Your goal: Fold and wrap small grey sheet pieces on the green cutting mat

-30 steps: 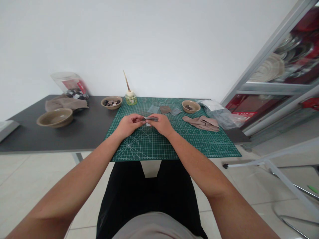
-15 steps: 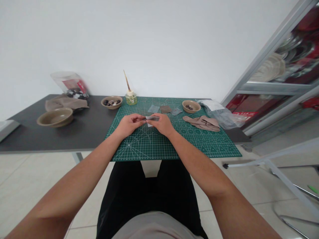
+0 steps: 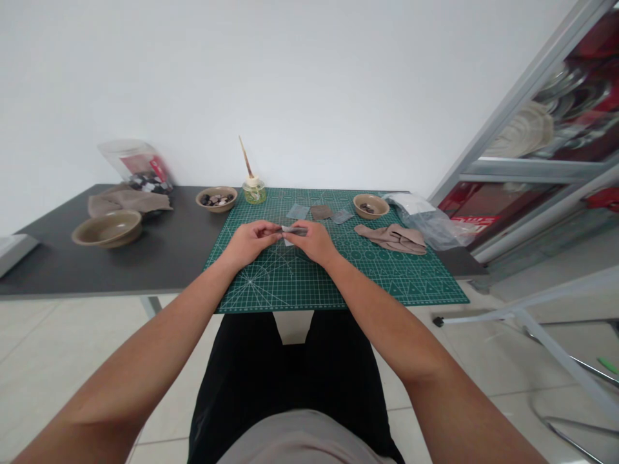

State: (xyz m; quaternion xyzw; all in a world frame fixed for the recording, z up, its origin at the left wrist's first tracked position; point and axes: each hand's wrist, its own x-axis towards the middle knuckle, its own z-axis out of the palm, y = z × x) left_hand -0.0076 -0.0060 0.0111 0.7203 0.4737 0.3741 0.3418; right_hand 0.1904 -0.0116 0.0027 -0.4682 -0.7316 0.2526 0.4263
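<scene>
Over the green cutting mat [image 3: 285, 287], my left hand [image 3: 249, 243] and my right hand [image 3: 317, 243] meet fingertip to fingertip. Pinched in my right hand is a small folded grey sheet [image 3: 296, 231], which looks like sandpaper; a pale edge hangs below it. The left fingers are closed at the sheet's left end around a small dark piece, too hidden to name. Just beyond my right hand, a brown square [image 3: 321, 212] lies between two grey-blue squares [image 3: 298, 211] on the mat.
Bowls of small dark and pale pieces stand at back left [image 3: 216, 200] and back right [image 3: 371, 207]. A jar [image 3: 254, 191] of yellowish liquid holds a brush. Right lies a crumpled brown cloth [image 3: 394, 239] by a plastic bag [image 3: 438, 222]; left, another bowl [image 3: 107, 230] and a clear container [image 3: 138, 164].
Both hands stay in nearly the same place. The grey sheet and the right fingers have shifted very slightly to the left.
</scene>
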